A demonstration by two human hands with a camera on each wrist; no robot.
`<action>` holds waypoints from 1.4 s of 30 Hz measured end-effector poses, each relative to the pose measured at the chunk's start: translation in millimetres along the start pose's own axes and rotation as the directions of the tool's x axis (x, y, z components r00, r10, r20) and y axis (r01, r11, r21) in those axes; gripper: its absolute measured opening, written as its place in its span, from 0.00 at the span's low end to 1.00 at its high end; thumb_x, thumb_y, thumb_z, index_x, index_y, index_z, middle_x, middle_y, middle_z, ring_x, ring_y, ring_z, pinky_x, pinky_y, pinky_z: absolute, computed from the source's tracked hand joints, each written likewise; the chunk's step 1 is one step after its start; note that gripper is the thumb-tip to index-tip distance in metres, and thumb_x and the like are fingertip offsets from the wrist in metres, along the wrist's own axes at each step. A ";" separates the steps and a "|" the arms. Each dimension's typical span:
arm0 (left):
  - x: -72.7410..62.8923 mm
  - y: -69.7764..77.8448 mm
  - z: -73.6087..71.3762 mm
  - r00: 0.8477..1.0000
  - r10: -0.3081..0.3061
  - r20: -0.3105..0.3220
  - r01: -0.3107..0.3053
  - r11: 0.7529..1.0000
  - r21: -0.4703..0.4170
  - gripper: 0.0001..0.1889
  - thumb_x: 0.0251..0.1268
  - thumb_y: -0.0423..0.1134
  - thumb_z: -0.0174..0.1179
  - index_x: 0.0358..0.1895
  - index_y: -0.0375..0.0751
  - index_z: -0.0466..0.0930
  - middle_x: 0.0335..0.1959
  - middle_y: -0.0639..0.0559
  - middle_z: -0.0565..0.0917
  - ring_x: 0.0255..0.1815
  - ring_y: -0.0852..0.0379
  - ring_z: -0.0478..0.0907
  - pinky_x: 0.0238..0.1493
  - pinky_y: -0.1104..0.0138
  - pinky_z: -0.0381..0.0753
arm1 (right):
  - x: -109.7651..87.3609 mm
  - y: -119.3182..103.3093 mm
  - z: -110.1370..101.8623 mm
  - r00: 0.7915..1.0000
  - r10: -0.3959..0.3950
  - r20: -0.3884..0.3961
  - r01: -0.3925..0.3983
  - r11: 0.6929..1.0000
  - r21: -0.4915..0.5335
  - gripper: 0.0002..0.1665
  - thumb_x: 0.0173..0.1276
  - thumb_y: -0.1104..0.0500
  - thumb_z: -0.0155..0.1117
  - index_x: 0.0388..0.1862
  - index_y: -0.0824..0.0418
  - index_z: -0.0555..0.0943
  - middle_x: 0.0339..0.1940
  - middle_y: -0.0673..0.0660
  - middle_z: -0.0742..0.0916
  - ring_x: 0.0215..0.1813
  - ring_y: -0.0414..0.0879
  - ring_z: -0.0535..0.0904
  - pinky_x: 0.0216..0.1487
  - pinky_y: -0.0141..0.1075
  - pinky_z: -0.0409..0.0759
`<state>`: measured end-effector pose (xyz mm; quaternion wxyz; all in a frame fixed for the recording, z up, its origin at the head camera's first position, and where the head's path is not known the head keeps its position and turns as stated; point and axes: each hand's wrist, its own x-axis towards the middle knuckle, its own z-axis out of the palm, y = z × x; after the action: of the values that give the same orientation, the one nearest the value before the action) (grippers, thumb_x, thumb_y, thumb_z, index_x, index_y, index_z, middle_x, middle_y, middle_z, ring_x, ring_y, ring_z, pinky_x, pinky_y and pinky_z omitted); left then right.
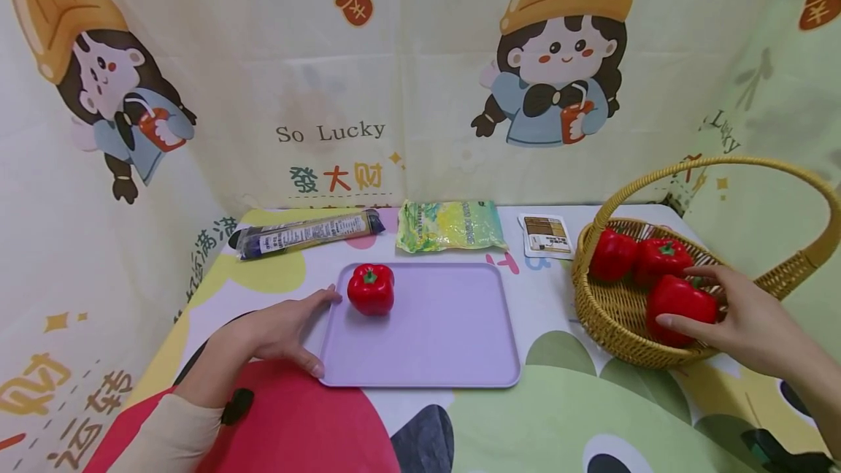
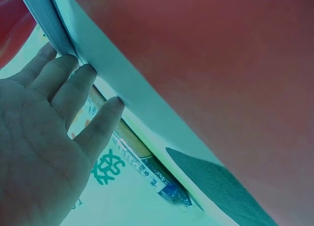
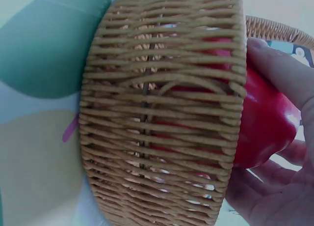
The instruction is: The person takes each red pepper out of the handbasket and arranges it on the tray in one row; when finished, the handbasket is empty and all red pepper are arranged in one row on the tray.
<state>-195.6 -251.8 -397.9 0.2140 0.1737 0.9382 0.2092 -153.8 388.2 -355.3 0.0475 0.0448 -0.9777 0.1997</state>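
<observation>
At the lavender tray's left edge is my left hand, its thumb and fingers spread along the rim. The left wrist view shows those fingers extended, with tips by the tray's side. One red bell pepper stands at the tray's upper left. On the right, my right hand grips another red bell pepper inside the wicker basket, thumb on the near side and fingers behind. Two more peppers, a left one and a middle one, lie farther back in the basket.
Behind the tray lie a long clear-and-purple package, a green-yellow bag and a small brown-white packet. The basket's tall handle arches over its opening. A printed curtain hangs behind the table.
</observation>
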 end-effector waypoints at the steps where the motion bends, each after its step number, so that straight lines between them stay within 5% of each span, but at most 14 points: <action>1: 0.4 -0.3 0.0 1.000 -0.005 0.001 0.005 1.000 -0.002 0.62 0.34 0.63 0.83 0.78 0.52 0.59 0.79 0.42 0.63 0.74 0.39 0.64 0.71 0.40 0.70 | -0.6 -1.2 -0.2 1.000 -0.001 -0.009 0.001 1.000 0.005 0.54 0.59 0.42 0.80 0.66 0.78 0.65 0.52 0.76 0.78 0.41 0.63 0.80 0.25 0.31 0.78; 6: 1.4 -1.6 0.2 1.000 -0.017 0.005 0.017 1.000 -0.010 0.63 0.33 0.63 0.84 0.78 0.54 0.59 0.80 0.45 0.61 0.76 0.40 0.62 0.71 0.41 0.69 | -4.7 -7.7 0.0 0.999 0.015 -0.048 -0.013 0.999 0.040 0.54 0.58 0.43 0.81 0.66 0.77 0.66 0.52 0.77 0.78 0.38 0.59 0.81 0.24 0.31 0.77; 12: 0.8 -0.8 0.0 1.000 0.004 0.005 -0.004 1.000 -0.004 0.62 0.35 0.63 0.83 0.78 0.52 0.59 0.80 0.42 0.61 0.75 0.38 0.63 0.71 0.40 0.69 | -8.5 -14.7 1.1 0.996 0.024 -0.082 -0.014 0.993 0.119 0.54 0.59 0.47 0.81 0.70 0.74 0.63 0.56 0.78 0.77 0.43 0.68 0.81 0.24 0.31 0.79; 19: 0.5 0.5 -0.2 1.000 0.002 0.004 -0.002 1.000 0.004 0.62 0.35 0.62 0.83 0.78 0.52 0.59 0.79 0.42 0.63 0.74 0.38 0.65 0.70 0.40 0.70 | -14.9 -20.1 3.5 0.992 -0.007 -0.124 0.036 0.973 0.227 0.51 0.58 0.55 0.83 0.73 0.67 0.63 0.54 0.68 0.81 0.37 0.33 0.79 0.26 0.30 0.82; 25: 0.7 1.0 0.4 1.000 -0.001 0.006 0.001 1.000 0.004 0.62 0.34 0.63 0.83 0.78 0.52 0.60 0.79 0.42 0.63 0.74 0.38 0.65 0.70 0.40 0.71 | -17.1 -27.1 10.9 0.975 -0.123 -0.187 0.181 0.923 0.340 0.50 0.51 0.68 0.84 0.71 0.60 0.68 0.55 0.40 0.78 0.42 0.30 0.80 0.30 0.28 0.84; 33: 0.4 -0.3 0.1 1.000 0.007 -0.002 -0.007 1.000 0.012 0.62 0.35 0.63 0.83 0.78 0.52 0.59 0.78 0.41 0.64 0.71 0.39 0.67 0.69 0.41 0.72 | -15.3 -48.7 17.2 0.919 -0.314 -0.239 0.388 0.826 0.408 0.57 0.39 0.82 0.82 0.71 0.69 0.68 0.64 0.54 0.74 0.52 0.36 0.80 0.40 0.26 0.86; 42: 1.0 0.5 -0.1 1.000 -0.019 0.015 0.019 1.000 0.003 0.63 0.34 0.64 0.83 0.79 0.53 0.59 0.78 0.42 0.63 0.72 0.39 0.66 0.69 0.40 0.72 | -11.8 -68.5 19.7 0.884 -0.380 -0.272 0.466 0.760 0.454 0.60 0.32 0.85 0.82 0.71 0.72 0.69 0.66 0.58 0.75 0.62 0.45 0.74 0.45 0.26 0.85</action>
<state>-196.3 -251.0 -398.0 0.2228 0.1668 0.9385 0.2044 -136.2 318.5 -348.2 0.1578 0.2593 -0.8470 0.4363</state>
